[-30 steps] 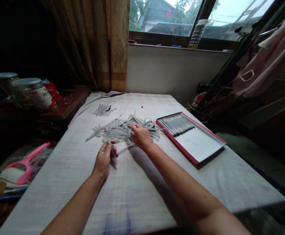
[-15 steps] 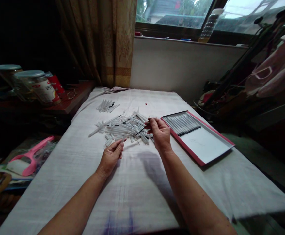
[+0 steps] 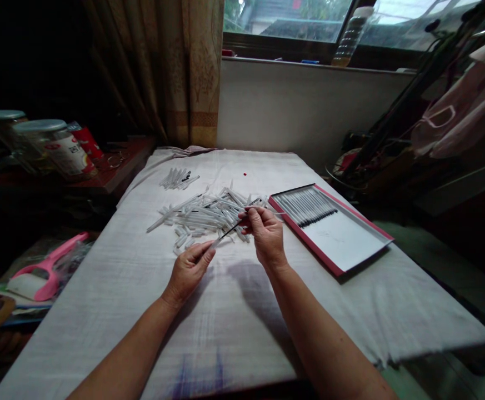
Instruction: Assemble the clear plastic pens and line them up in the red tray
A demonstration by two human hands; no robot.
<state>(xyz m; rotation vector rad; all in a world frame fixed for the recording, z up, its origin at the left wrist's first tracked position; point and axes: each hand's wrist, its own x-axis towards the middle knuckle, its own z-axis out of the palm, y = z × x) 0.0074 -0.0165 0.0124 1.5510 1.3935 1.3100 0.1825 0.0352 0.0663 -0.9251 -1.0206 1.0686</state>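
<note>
My left hand (image 3: 187, 273) is closed on a clear pen barrel (image 3: 215, 244), its end pointing up toward my right hand. My right hand (image 3: 266, 232) pinches a thin black ink refill (image 3: 230, 229), whose pale tail sticks out past the fingers on the right. The refill's dark end meets the barrel's opening; how deep it sits inside cannot be made out. Just beyond both hands lies a loose heap of clear pen parts (image 3: 200, 215). To the right, a red-edged box (image 3: 304, 243) holds a row of clear pens (image 3: 309, 204) with black tips.
A smaller group of clear pieces (image 3: 178, 179) lies at the back left of the cloth-covered table (image 3: 209, 333). One tiny red piece (image 3: 245, 174) is near the far edge. Jars (image 3: 61, 149) stand on a side table at left, above a pink-handled item (image 3: 54, 266).
My left hand has raised the barrel toward the refill, so their ends now meet. The right hand stays nearly in place, and the whole view has shifted slightly.
</note>
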